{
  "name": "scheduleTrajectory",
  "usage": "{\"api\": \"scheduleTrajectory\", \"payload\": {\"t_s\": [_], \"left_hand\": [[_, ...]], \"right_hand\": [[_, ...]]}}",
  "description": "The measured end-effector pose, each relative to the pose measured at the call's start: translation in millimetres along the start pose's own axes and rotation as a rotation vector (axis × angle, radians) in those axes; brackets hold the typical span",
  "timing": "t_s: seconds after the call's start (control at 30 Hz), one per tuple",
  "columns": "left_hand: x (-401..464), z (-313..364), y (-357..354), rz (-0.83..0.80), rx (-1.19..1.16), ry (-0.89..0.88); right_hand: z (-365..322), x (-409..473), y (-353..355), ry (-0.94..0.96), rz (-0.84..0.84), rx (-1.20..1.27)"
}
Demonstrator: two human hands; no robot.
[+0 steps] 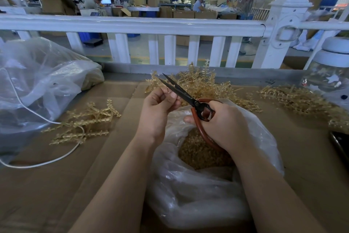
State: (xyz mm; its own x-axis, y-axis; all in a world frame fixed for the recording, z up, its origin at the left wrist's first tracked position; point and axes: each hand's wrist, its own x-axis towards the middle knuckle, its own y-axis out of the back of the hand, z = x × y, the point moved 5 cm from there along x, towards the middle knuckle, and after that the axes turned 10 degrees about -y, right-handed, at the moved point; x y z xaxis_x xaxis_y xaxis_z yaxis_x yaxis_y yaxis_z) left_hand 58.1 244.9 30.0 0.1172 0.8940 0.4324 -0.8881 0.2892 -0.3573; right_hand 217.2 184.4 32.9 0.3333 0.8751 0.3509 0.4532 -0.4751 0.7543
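— Over the brown cardboard-covered desk (56,185), what are the two hands doing?

— The right hand (222,125) has its grip clenched around the handles of the black-bladed scissors with red-brown loop handles (186,95). The blades stand open and point away, up to the left. The left hand (159,104) pinches a small amber plastic piece (168,92) between thumb and forefinger, just beside the blades. The piece is mostly hidden, so I cannot tell its shape.

— How far is the work, in your opinion?

— I think it is somewhere in the middle. The crumpled clear plastic bag (198,195) under the hands already holds a heap of small amber cut bits (198,155). But many uncut amber plastic branches are left: a tangled pile (200,81) behind the scissors, a flatter group (85,121) on the left and another pile (294,98) on the right.

— What else is around?

— A big cloudy plastic sack (43,81) lies at the left, and a white cord (47,164) runs across the desk beside it. A glass jar with a white lid (324,83) stands at the right, and a dark flat object (340,146) lies at the right edge. A white railing (132,25) runs behind the desk.

— Does anything stand in the way?

— The mouth of the bag is partly covered by the right wrist, so a cut bit could fall beside it.
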Motion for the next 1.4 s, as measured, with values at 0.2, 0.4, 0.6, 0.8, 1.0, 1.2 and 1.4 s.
{"api": "scheduleTrajectory", "payload": {"t_s": [0.2,0.4,0.6,0.8,1.0,1.2,1.4], "left_hand": [[-1.4,2.6,-2.2,-0.03,0.14,-0.065],[-2.0,4.6,-4.4,-0.049,0.208,-0.097],[-2.1,5.5,-4.9,-0.077,0.177,-0.101],[-1.7,4.5,-2.6,-0.09,0.169,-0.098],[-0.3,1.5,-0.6,-0.067,0.163,-0.07],[-1.8,0.6,-0.6,-0.036,0.114,0.016],[-6.2,-2.9,-4.1,-0.095,0.197,0.131]], "right_hand": [[0.6,1.2,2.9,0.006,0.009,-0.053],[0.8,1.9,3.4,0.0,0.017,-0.076],[1.4,0.9,0.9,0.004,0.023,-0.044],[-0.9,-0.8,2.3,0.016,0.033,-0.01],[0.3,2.7,-0.2,0.01,0.016,-0.03],[6.0,2.8,-4.1,-0.029,-0.029,0.01],[9.1,6.2,-13.5,-0.226,-0.216,0.398]]}}
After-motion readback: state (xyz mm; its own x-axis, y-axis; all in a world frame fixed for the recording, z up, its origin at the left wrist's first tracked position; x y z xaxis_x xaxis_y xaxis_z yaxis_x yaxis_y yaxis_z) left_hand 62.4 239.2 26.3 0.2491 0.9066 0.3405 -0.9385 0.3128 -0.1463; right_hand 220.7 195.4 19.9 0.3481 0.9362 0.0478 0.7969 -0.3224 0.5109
